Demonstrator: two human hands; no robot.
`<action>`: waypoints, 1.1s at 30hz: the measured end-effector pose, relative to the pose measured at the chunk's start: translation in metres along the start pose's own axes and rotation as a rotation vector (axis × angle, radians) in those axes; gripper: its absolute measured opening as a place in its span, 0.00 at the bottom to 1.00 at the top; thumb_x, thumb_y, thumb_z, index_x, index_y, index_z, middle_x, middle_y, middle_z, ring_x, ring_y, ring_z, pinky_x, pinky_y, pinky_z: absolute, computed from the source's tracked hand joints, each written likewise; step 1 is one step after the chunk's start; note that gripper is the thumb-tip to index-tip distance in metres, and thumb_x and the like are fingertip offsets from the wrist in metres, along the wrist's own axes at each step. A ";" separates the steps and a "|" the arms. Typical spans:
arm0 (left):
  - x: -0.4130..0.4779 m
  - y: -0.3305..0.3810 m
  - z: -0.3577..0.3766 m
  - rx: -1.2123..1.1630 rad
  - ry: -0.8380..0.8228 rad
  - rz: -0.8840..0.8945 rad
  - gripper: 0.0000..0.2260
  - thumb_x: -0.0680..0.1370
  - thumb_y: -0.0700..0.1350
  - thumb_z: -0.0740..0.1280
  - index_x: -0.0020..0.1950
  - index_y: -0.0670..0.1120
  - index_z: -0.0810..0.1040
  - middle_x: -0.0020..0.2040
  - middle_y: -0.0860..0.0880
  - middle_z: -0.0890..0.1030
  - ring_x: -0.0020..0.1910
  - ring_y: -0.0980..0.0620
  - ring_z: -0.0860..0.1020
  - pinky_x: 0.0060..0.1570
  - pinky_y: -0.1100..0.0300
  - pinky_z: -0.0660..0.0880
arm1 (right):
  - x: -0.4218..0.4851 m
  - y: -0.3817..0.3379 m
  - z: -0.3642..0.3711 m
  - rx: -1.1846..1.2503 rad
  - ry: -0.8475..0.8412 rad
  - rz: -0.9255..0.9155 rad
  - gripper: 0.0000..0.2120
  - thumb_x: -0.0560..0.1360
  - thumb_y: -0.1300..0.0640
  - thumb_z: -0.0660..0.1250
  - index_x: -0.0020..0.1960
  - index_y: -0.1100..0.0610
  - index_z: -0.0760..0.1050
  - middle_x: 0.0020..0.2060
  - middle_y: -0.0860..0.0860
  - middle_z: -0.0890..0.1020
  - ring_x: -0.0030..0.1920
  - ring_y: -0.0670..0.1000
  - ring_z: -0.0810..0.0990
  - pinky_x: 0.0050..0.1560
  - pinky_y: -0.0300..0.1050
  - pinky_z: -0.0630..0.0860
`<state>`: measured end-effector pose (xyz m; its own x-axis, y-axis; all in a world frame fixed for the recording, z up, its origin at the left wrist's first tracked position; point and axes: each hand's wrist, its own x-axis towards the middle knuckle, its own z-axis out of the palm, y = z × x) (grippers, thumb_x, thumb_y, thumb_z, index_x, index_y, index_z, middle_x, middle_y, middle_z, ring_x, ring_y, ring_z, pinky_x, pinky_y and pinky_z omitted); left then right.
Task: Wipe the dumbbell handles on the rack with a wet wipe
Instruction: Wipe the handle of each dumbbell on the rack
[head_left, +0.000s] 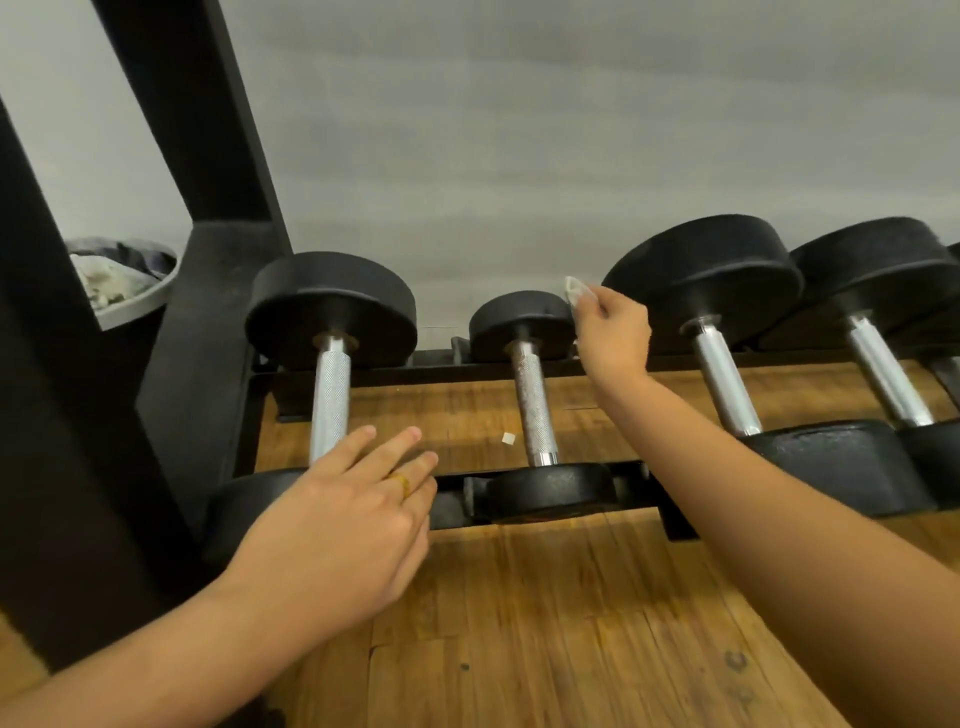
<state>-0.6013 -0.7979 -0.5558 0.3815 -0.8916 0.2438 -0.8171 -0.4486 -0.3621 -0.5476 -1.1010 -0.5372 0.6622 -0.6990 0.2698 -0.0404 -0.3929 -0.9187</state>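
Left hand (343, 525) held flat, fingers (400, 441) straight, nothing gripped, above the leftmost dumbbell (330, 395). Farther off, the wet wipe (573, 288) is pinched in the right hand (613, 332). The small dumbbell's knurled handle (532, 405) lies just left of and below those fingers. Wipe judged soft, limp, light; best wrapped round the handle mid-length.

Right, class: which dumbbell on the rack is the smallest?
The second dumbbell from the left, beside the right hand holding the wet wipe. Its heads are clearly smaller than the others', and its handle looks duller and speckled.
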 end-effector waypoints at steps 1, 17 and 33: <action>0.000 0.000 0.001 -0.005 -0.010 -0.010 0.22 0.80 0.55 0.57 0.60 0.47 0.86 0.62 0.46 0.84 0.68 0.44 0.79 0.68 0.41 0.71 | -0.002 0.001 0.003 -0.015 -0.033 -0.017 0.12 0.83 0.50 0.62 0.54 0.55 0.82 0.41 0.48 0.81 0.43 0.45 0.78 0.47 0.40 0.75; 0.002 -0.001 0.008 -0.015 0.004 -0.007 0.22 0.79 0.55 0.57 0.57 0.47 0.87 0.60 0.46 0.85 0.65 0.44 0.81 0.66 0.42 0.72 | 0.002 0.011 0.005 0.093 -0.078 0.037 0.14 0.83 0.52 0.63 0.50 0.60 0.83 0.37 0.50 0.80 0.39 0.45 0.77 0.42 0.38 0.75; 0.002 0.002 0.004 -0.041 0.013 -0.034 0.22 0.81 0.53 0.56 0.59 0.46 0.86 0.62 0.45 0.84 0.68 0.44 0.79 0.64 0.43 0.76 | -0.008 -0.005 -0.003 -0.263 -0.368 -0.636 0.16 0.82 0.61 0.63 0.70 0.57 0.75 0.67 0.50 0.78 0.71 0.46 0.72 0.74 0.44 0.66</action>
<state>-0.6010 -0.8009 -0.5596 0.4043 -0.8748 0.2669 -0.8207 -0.4758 -0.3163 -0.5546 -1.0955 -0.5343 0.8215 -0.0668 0.5663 0.2847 -0.8124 -0.5089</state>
